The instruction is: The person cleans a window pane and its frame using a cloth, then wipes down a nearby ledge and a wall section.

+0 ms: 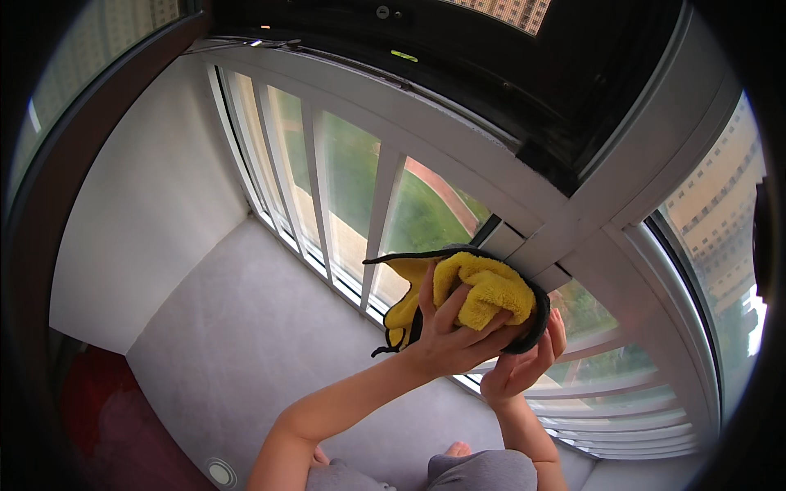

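A yellow plush cloth (pixel 485 288) with a dark edging is bunched against the white window frame (pixel 589 208), near where its bars meet. My left hand (pixel 457 334) has its fingers spread over the cloth and pressed into its folds. A loose part of the cloth hangs out to the left, its dark corners pointing away. My right hand (pixel 528 365) is raised just below and right of the cloth, fingers bent, close to its dark edge. Whether the right fingertips touch the cloth or hold its edge, I cannot tell.
White upright bars (pixel 384 208) stand before the window glass on the left, with more bars at the lower right. A dark panel (pixel 491 80) spans the top. Below are a pale grey floor (pixel 245 319), a white wall (pixel 147 184), a reddish item (pixel 98 393) and a round fitting (pixel 221 472).
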`<state>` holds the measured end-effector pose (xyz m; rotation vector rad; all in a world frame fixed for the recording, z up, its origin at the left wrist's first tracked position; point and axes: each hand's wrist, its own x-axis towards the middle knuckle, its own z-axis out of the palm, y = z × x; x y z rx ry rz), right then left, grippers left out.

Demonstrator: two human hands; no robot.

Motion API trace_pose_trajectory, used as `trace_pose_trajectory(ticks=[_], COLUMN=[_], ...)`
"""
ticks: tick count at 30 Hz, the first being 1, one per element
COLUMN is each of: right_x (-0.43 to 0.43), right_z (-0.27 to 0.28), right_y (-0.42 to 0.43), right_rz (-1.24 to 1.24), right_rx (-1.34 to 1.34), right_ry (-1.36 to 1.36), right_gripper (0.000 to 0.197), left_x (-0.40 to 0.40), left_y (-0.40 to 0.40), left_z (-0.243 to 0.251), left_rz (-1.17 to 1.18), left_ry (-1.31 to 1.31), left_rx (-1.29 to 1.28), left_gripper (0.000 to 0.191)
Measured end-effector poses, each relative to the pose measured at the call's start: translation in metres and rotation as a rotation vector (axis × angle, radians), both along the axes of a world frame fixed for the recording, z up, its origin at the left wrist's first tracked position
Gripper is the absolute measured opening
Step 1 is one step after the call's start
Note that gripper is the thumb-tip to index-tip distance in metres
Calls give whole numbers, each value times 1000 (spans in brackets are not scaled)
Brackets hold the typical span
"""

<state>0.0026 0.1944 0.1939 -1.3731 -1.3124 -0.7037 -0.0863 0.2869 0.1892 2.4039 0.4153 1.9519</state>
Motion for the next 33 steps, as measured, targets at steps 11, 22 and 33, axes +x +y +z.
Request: trace_pose_trajectory(ticks=[11,22,33], right_x=[-6,-14,-25], right_z=[-2,-28,-18], right_y=[-6,19,54], right_rz=[38,-185,-514], right_rx=[-228,-248,-370], right_ry=[-162,-501,-793], right_gripper=[29,48,44], left_x=[-61,-79,-65], left_y=[20,55,150], left_z=[-241,-69,23], left_rz=[-148,153,131], left_ry=[549,-147,-90], left_rx=[-53,-389,-212], left_gripper=[40,40,46])
